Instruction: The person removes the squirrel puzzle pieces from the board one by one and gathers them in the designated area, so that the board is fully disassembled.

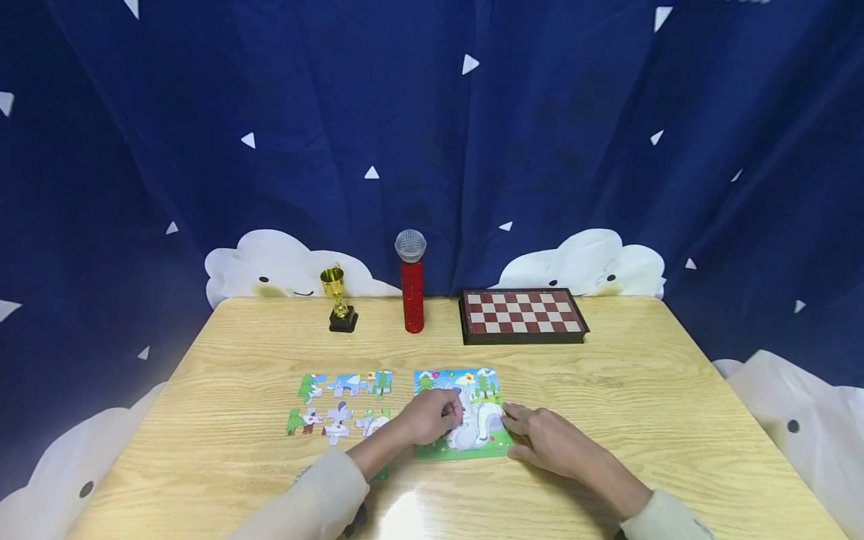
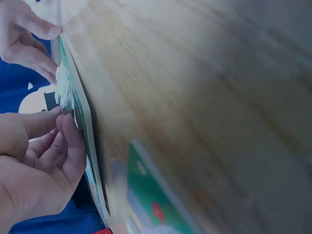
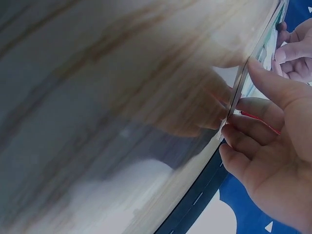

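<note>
A picture puzzle board (image 1: 482, 452) with a pale grey animal, trees and flowers lies flat on the table. Above its middle, my left hand (image 1: 427, 417) has thumb and index finger together, pinching what looks like a small puzzle piece (image 2: 64, 111); the fingers cover most of it. My right hand (image 1: 550, 441) rests at the board's right edge, its fingers extended and touching the edge, thumb near the lower right corner. Several loose puzzle pieces (image 1: 337, 424) lie in rows to the left of the board, some hidden by my left forearm.
Toward the back of the wooden table (image 1: 236, 352) stand a gold trophy cup (image 1: 340, 304) on a black base, a red microphone (image 1: 412, 292) upright, and a red-and-white checkered board (image 1: 523, 313) in a dark frame. A blue curtain (image 1: 432, 112) hangs behind.
</note>
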`<state>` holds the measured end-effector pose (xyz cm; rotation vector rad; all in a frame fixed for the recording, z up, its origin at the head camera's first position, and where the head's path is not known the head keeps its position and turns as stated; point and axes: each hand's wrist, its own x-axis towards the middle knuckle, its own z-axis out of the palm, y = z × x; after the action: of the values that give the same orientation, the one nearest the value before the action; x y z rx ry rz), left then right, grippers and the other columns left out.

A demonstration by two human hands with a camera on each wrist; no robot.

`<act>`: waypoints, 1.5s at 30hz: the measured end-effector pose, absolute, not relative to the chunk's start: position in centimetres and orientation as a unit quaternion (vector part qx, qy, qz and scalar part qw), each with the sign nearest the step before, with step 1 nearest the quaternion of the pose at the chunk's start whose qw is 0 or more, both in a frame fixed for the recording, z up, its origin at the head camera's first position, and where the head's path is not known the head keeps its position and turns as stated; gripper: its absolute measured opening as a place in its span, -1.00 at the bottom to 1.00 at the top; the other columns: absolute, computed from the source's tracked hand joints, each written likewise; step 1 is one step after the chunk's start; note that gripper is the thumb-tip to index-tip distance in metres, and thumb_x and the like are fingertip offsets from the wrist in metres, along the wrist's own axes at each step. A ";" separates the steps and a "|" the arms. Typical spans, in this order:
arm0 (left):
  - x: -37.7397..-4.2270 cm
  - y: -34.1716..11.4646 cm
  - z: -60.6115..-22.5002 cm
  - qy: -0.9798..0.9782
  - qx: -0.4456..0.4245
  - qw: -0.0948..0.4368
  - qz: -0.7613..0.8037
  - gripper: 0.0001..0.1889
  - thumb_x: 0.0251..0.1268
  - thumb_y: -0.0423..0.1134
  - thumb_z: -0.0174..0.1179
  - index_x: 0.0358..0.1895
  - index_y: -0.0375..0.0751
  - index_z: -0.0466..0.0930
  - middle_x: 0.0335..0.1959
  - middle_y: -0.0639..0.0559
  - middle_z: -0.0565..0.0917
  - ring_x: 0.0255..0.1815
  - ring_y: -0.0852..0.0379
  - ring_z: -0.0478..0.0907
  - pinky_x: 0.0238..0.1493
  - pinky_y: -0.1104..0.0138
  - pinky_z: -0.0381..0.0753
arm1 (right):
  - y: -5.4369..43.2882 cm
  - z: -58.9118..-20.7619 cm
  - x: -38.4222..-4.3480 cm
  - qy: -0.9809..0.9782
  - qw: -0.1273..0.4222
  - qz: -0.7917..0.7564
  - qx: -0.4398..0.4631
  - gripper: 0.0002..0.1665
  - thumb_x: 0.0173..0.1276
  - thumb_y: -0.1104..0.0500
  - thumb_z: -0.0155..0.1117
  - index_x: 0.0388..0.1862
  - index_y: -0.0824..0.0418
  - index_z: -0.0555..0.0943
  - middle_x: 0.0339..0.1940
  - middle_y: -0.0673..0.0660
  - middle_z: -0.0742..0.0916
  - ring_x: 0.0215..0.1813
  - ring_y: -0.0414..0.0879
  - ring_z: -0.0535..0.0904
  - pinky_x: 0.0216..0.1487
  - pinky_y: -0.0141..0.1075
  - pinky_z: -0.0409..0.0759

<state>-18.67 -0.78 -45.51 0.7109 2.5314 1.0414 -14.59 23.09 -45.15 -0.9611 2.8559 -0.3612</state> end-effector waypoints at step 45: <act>-17.4 -16.9 -42.8 0.865 0.230 0.193 0.402 -0.93 0.24 -0.45 0.09 -0.36 -0.25 0.54 -0.38 0.00 0.57 -0.51 0.19 0.43 -0.45 0.43 0.43 | 23.1 -45.1 -14.4 0.940 0.062 -0.126 -0.310 -0.37 0.22 0.02 0.33 0.16 0.39 0.51 0.28 0.36 0.51 0.25 0.20 0.49 0.15 -0.03 0.51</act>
<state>-17.39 -16.90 -42.82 0.6464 2.4281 1.1271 -14.45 23.12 -45.08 -0.9387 2.8426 -0.3795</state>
